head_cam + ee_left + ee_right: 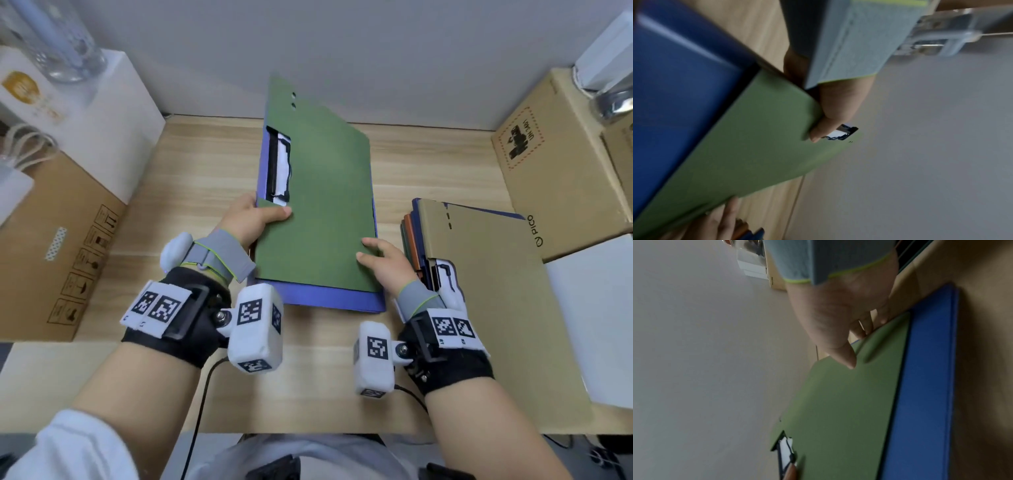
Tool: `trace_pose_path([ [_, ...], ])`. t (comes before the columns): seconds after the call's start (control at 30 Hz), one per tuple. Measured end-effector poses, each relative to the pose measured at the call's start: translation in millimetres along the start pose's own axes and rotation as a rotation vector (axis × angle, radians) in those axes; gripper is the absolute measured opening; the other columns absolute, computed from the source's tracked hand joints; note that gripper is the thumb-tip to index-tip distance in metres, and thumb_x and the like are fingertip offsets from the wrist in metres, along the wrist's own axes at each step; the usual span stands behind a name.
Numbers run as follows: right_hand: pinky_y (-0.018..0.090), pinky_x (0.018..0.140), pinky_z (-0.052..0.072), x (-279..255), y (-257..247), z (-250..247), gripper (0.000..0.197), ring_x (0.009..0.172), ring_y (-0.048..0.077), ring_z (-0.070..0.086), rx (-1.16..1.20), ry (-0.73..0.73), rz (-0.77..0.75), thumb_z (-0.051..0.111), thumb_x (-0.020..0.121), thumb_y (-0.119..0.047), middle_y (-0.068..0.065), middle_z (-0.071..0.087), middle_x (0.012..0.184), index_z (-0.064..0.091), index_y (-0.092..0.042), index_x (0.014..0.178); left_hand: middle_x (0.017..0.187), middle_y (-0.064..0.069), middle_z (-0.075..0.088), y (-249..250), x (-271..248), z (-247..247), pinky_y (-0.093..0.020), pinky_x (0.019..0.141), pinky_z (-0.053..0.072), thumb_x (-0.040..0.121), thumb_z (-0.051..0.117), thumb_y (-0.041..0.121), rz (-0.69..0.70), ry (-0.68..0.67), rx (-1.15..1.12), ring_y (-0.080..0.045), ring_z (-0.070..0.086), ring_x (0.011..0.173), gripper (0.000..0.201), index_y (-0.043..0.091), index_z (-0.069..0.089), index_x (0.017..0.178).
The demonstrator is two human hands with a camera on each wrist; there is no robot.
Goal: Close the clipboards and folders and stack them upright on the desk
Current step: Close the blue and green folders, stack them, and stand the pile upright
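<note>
On the surface [205, 164], centre, the green folder [318, 205] sits closed over a blue folder [329, 301]. My left grip [250, 222] clamps its left edge; my right grip [387, 263] seems to pinch the right. I'd raise both evenly, keeping edges flush.

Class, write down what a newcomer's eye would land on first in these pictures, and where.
The big green folder with a blue back, mid-desk, its far end raised before the wall. The left hand grips its left edge beside a black clip; the right hand touches its right edge. Right of it lies a stack of folders under a tan cover.
</note>
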State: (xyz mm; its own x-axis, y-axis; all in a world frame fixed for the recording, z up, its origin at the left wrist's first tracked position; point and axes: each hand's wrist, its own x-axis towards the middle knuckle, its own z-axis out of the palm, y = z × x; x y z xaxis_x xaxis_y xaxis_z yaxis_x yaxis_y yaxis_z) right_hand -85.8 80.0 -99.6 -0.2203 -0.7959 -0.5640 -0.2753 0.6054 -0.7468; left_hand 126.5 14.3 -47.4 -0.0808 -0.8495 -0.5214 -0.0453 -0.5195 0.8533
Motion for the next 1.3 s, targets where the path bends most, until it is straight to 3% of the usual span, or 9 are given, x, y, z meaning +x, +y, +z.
trace_pose_path([
  [0.1, 0.011, 0.089, 0.035, -4, -15, -5, 0.047, 0.109, 0.011, 0.047, 0.093, 0.024, -0.058, 0.061, 0.087, -0.017, 0.008, 0.05, 0.13, 0.047, -0.01, 0.131, 0.072, -0.006, 0.069, 30, -24, 8, -0.031, 0.061, 0.058, 0.08, 0.062, 0.0, 0.148, -0.037, 0.027, -0.014, 0.066, 0.052, 0.022, 0.008, 0.06, 0.101],
  [0.27, 0.044, 0.111, 0.035, 2, -30, -34, 0.053, 0.128, 0.023, 0.045, 0.22, 0.265, -0.192, 0.06, 0.048, -0.058, 0.007, 0.047, 0.137, 0.045, -0.044, 0.097, 0.078, -0.002, 0.065, 71, -62, 32, -0.026, 0.058, 0.057, 0.081, 0.062, -0.003, 0.308, -0.109, -0.037, -0.01, 0.065, 0.057, 0.027, 0.02, 0.048, 0.087],
  [0.43, 0.043, 0.11, 0.038, -28, -39, -86, 0.084, 0.129, 0.022, 0.047, 0.321, 0.455, -0.194, 0.062, 0.058, -0.057, 0.004, 0.044, 0.142, 0.035, -0.027, 0.132, 0.094, -0.007, 0.065, 74, -79, 68, -0.031, 0.061, 0.059, 0.076, 0.064, -0.009, 0.328, -0.258, -0.119, -0.017, 0.065, 0.067, 0.053, 0.018, 0.043, 0.116],
  [0.57, 0.042, 0.105, 0.043, -48, -6, -129, 0.087, 0.119, 0.022, 0.056, 0.317, 0.573, -0.118, 0.076, 0.061, -0.042, 0.007, 0.054, 0.135, 0.039, -0.016, 0.136, 0.095, -0.007, 0.066, 42, -73, 103, -0.029, 0.057, 0.06, 0.063, 0.073, -0.009, 0.17, -0.365, -0.032, -0.016, 0.067, 0.065, 0.073, 0.017, 0.038, 0.122],
  [0.7, 0.021, 0.095, 0.037, -67, 40, -161, 0.071, 0.109, 0.011, 0.049, 0.216, 0.626, -0.027, 0.075, 0.076, -0.017, 0.003, 0.055, 0.124, 0.042, -0.007, 0.137, 0.083, 0.0, 0.064, 6, -68, 131, -0.023, 0.055, 0.055, 0.07, 0.07, 0.006, -0.098, -0.446, 0.112, -0.013, 0.062, 0.063, 0.031, 0.022, 0.05, 0.089],
  [0.77, 0.024, 0.096, 0.038, -72, 62, -172, 0.068, 0.111, 0.016, 0.052, 0.167, 0.653, 0.017, 0.075, 0.075, -0.014, 0.006, 0.057, 0.121, 0.045, -0.004, 0.135, 0.083, 0.001, 0.06, -10, -63, 142, -0.022, 0.058, 0.053, 0.082, 0.061, 0.009, -0.192, -0.473, 0.235, -0.014, 0.056, 0.07, 0.016, 0.021, 0.052, 0.076],
  [0.87, 0.035, 0.106, 0.039, -73, 92, -186, 0.073, 0.124, 0.026, 0.052, 0.093, 0.658, 0.099, 0.078, 0.072, -0.018, 0.012, 0.056, 0.133, 0.044, -0.005, 0.136, 0.092, -0.005, 0.051, -36, -57, 157, -0.027, 0.061, 0.048, 0.081, 0.064, 0.012, -0.301, -0.491, 0.35, -0.016, 0.05, 0.071, 0.021, 0.018, 0.047, 0.069],
  [1.07, 0.046, 0.103, 0.043, -64, 136, -190, 0.074, 0.117, 0.031, 0.056, -0.018, 0.571, 0.217, 0.069, 0.058, -0.056, 0.01, 0.06, 0.128, 0.06, -0.022, 0.122, 0.067, 0.0, 0.049, -54, -55, 182, -0.017, 0.047, 0.038, 0.077, 0.067, 0.025, -0.425, -0.567, 0.306, -0.008, 0.042, 0.047, 0.01, 0.019, 0.059, 0.074],
  [1.3, 0.049, 0.112, 0.027, -59, 145, -180, 0.065, 0.135, 0.032, 0.033, -0.1, 0.605, 0.23, 0.06, 0.082, -0.047, 0.013, 0.037, 0.145, 0.041, -0.022, 0.139, 0.061, 0.002, 0.068, -68, -48, 196, -0.023, 0.062, 0.05, 0.077, 0.067, 0.032, -0.483, -0.537, 0.2, -0.013, 0.062, 0.056, 0.011, 0.021, 0.064, 0.077],
])
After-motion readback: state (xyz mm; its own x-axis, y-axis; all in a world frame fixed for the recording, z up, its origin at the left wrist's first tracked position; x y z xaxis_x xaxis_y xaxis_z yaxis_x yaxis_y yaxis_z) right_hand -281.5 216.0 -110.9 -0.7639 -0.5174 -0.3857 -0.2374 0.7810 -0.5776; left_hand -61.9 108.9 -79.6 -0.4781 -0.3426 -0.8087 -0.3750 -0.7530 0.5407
